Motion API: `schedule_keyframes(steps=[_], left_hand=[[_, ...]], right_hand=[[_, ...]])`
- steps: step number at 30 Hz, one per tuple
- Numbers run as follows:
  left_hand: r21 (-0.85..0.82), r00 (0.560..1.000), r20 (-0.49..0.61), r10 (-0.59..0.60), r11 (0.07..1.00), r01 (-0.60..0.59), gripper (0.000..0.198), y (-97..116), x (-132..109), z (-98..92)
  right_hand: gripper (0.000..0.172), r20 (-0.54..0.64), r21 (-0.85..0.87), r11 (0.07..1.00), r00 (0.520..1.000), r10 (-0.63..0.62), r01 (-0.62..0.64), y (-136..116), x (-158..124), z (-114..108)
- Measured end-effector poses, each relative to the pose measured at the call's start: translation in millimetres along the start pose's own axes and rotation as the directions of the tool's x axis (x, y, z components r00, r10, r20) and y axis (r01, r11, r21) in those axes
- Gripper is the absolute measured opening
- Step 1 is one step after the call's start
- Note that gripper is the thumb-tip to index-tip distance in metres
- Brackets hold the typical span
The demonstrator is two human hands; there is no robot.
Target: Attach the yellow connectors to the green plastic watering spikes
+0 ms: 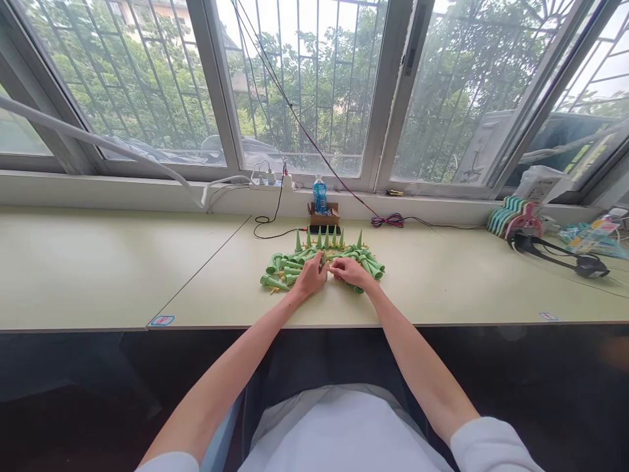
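Note:
My left hand [311,275] is closed around a green plastic cone, of which only a little shows by the fingertips. Close by on its right, my right hand [348,270] is pinched on a small yellowish piece; its exact shape is too small to make out. Green cones lie in a loose pile [372,265] right of the hands, and several more, some with yellow parts, lie in a heap [275,263] to the left. Behind the hands a row of green cones [326,237] stands upright, points up.
A small cardboard box [324,219] with a blue-labelled bottle [320,194] stands by the window sill. Near it are a dark flat device [330,230] on a cable and a coiled wire [388,220]. Hangers [515,218] and a black headset [555,252] lie far right.

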State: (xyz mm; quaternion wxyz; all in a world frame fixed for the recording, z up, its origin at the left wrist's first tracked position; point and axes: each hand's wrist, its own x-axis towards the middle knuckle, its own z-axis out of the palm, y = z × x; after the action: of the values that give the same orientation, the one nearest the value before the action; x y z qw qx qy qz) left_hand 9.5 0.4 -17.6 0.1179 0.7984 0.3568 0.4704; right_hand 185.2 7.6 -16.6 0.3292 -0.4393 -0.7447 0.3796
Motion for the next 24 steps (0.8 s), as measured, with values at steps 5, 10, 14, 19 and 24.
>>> schedule_keyframes(steps=[5,10,14,19,24], left_hand=[[-0.008,1.000,0.014,-0.008,1.000,0.008,0.006,1.1,-0.1,-0.5],[-0.014,1.000,0.017,-0.006,1.000,0.007,0.006,1.1,-0.4,-0.7],[-0.023,1.000,0.018,-0.004,1.000,0.004,0.008,0.4,0.1,-0.3],[-0.019,1.000,0.017,-0.009,1.000,0.009,0.007,-0.5,-0.1,0.3],[-0.018,1.000,0.019,-0.011,1.000,0.011,0.007,-0.7,-0.5,0.6]], right_hand=[[0.019,-0.009,0.027,1.000,1.000,0.016,-0.015,-1.1,-0.6,0.5],[0.016,-0.012,0.022,1.000,1.000,-0.006,0.006,-0.9,-0.9,0.8],[0.016,-0.012,0.018,1.000,1.000,-0.014,0.014,-0.1,-0.6,0.7],[0.017,-0.006,0.001,1.000,1.000,-0.015,0.015,1.3,-0.3,0.8],[0.020,0.008,-0.009,1.000,1.000,-0.029,0.029,0.9,-0.8,0.2]])
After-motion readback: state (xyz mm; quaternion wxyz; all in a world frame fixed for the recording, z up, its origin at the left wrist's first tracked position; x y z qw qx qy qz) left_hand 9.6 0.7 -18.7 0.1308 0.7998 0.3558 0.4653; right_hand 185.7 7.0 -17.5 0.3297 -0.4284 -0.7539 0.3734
